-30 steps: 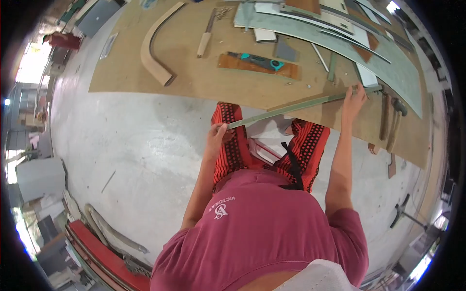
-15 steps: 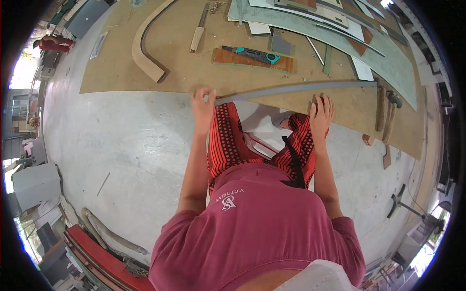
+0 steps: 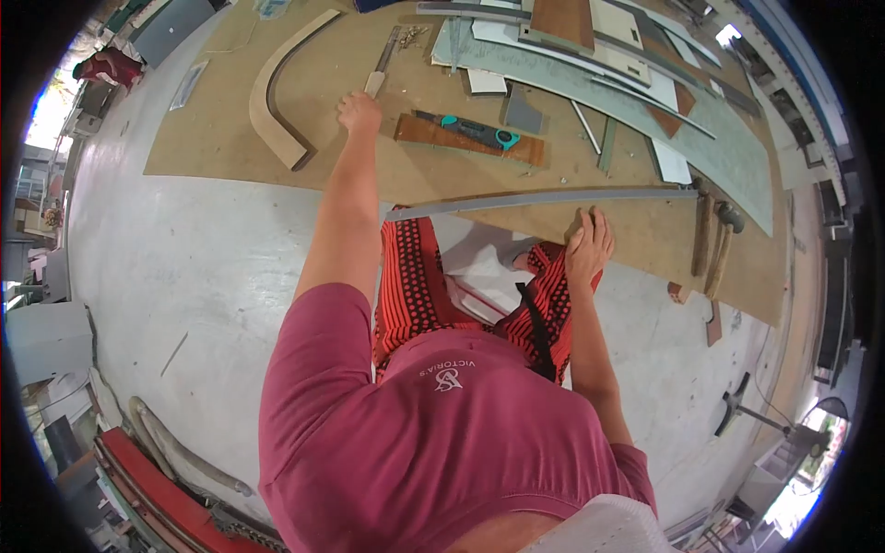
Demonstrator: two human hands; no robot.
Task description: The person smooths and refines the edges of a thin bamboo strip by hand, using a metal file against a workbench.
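Note:
My left hand point(image 3: 359, 112) reaches over the tabletop with its fingers bent, covering the lower end of a chisel's wooden handle point(image 3: 374, 84). The chisel's narrow metal blade points away from me, beside some shavings point(image 3: 412, 37). My right hand point(image 3: 590, 244) rests at the table's near edge, its fingers stretched out and holding nothing. Just beyond it, a long grey strip point(image 3: 544, 197) lies along that edge. A curved wooden piece point(image 3: 267, 115) is left of my left hand. To its right, a black-and-teal hand tool point(image 3: 475, 129) lies on a brown board point(image 3: 429, 136).
Stacked panels and strips point(image 3: 608, 92) cover the table's far right. A hammer point(image 3: 724, 230) and a wooden bar point(image 3: 702, 235) lie at the right edge. A person in red point(image 3: 109, 68) is far off at the left. A red metal beam point(image 3: 152, 488) lies lower left.
My left hand has left the near end of the grey strip and moved forward to the chisel's handle. My right hand stays at the table's edge. The view has shifted slightly.

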